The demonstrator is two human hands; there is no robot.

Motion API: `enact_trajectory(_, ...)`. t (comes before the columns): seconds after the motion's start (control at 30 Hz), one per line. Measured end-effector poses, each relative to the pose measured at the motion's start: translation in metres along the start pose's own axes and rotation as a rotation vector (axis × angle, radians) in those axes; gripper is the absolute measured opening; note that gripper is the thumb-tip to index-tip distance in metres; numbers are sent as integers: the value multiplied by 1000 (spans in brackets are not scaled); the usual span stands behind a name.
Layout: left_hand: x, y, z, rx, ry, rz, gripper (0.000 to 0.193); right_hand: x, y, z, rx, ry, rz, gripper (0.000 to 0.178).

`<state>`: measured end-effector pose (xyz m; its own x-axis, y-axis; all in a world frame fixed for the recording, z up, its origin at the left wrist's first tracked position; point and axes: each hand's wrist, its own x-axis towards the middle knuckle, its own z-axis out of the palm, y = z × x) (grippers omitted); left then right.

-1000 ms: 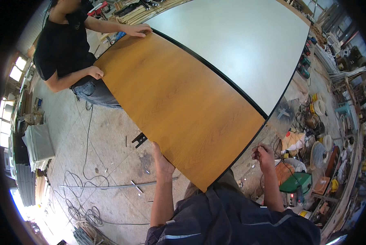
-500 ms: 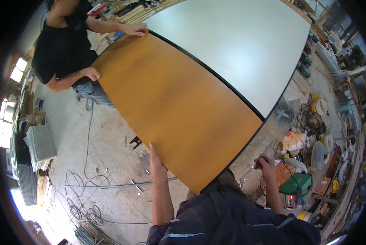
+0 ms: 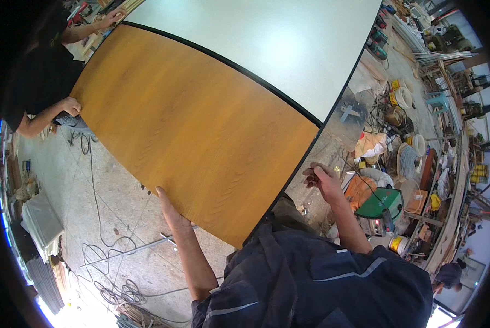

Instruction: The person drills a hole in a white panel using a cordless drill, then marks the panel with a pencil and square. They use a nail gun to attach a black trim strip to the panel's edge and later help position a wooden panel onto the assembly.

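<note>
A brown wood-grain panel [image 3: 196,131] with a dark right edge lies slanted before me. My left hand [image 3: 174,211] grips its near-left edge, thumb along the rim and the other fingers hidden beneath. Just off the right edge is my right hand [image 3: 326,183], its fingers curled inward; whether a small thing is in them I cannot make out. Beyond a black strip [image 3: 228,63] lies a glossy white panel [image 3: 245,33]. A co-worker in black [image 3: 42,76] has one hand [image 3: 70,105] on the brown panel's far-left edge and the other near its far corner.
Cables [image 3: 130,292] and a metal bar [image 3: 127,251] lie on the floor at left. To the right are a green case [image 3: 379,204], buckets [image 3: 402,98], a coil of wire [image 3: 408,160] and cluttered shelving. Power tools [image 3: 377,49] lie beside the white panel.
The view has swung right, so the panels and co-worker appear further left. My right hand has come closer to the panel's right edge. My left hand keeps its grip.
</note>
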<state>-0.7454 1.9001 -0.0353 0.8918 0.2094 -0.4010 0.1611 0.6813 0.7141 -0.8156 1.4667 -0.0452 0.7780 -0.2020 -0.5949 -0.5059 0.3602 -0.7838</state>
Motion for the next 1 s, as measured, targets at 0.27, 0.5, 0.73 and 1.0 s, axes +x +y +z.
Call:
enact_trajectory(0.27, -10, 0, 7, 0, 13, -87, 73, 32, -16, 33, 77, -169, -65, 39)
enact_trajectory(0.5, -62, -40, -13, -181, -64, -211, 75, 30, -30, 42, 65, -118, -47, 38)
enact_trajectory(0.73, -63, -37, -11, -87, -67, -257, 73, 41, -19, 32, -133, -127, -153, 39)
enact_trajectory(1.0, -68, -27, 14, 65, 63, -240, 67, 35, -21, 37, -98, -108, -95, 38)
